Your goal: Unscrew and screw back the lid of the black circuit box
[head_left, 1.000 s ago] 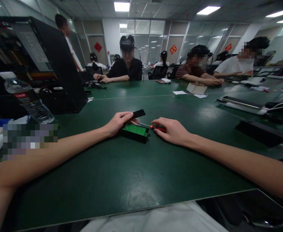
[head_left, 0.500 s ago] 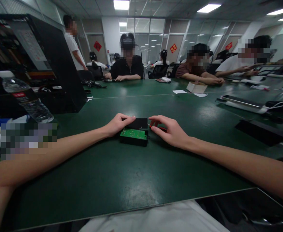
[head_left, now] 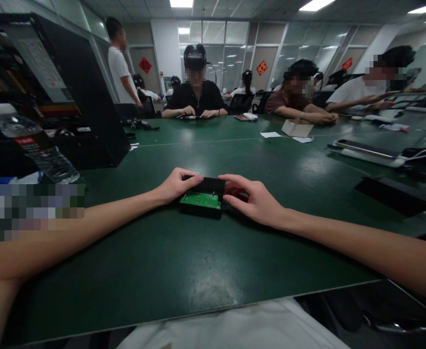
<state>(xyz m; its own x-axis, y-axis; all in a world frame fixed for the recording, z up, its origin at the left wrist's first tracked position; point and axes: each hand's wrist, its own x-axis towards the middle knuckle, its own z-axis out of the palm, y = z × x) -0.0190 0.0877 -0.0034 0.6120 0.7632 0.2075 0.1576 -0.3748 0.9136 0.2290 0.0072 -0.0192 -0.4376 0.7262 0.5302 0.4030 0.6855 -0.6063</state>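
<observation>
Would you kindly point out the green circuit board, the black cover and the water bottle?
green circuit board [head_left: 199,199], head view, its top face.
black cover [head_left: 210,184], head view, front wall.
water bottle [head_left: 53,162], head view, clear body.

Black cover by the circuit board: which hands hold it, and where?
Both hold the black cover: left hand at its left end, right hand at its right end.

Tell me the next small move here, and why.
Probably tip the black cover down over the green board: the left hand and right hand grip its two ends, it stands along the board's far edge, and the board lies uncovered.
</observation>
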